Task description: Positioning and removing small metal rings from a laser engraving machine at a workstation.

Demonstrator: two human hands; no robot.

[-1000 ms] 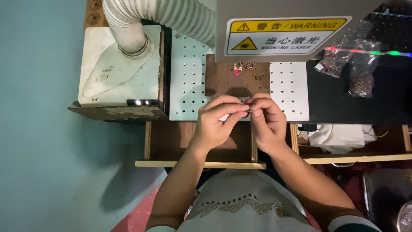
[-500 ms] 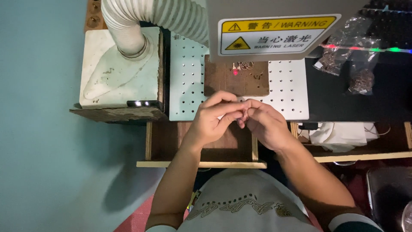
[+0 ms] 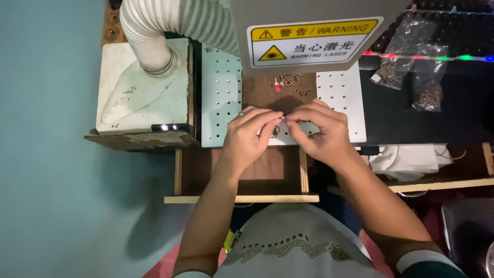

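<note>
- Two bare hands, mine, meet at the centre of the frame over a white perforated plate point(image 3: 221, 92).
- Left hand point(image 3: 249, 136) has its fingers curled, thumb and forefinger pressed together on a tiny metal ring piece point(image 3: 282, 118) that is too small to make out clearly.
- Right hand point(image 3: 321, 131) faces it, fingertips pinched on the same small piece, so the two hands touch at the fingertips.
- Just below the fingertips, a small dark ring point(image 3: 275, 133) shows between my hands; I cannot tell whether it hangs or lies on the plate.
- Above my hands, a brown wooden board point(image 3: 267, 90) carries a little heap of small metal rings point(image 3: 289, 79) and a red light dot.
- Upper left holds a ribbed white hose point(image 3: 170, 23) running into a white box point(image 3: 141, 87).
- Upper right shows clear bags of small parts point(image 3: 411, 67) on a dark surface.
- Top centre, a grey machine head point(image 3: 314, 31) bears a yellow warning label.
</note>
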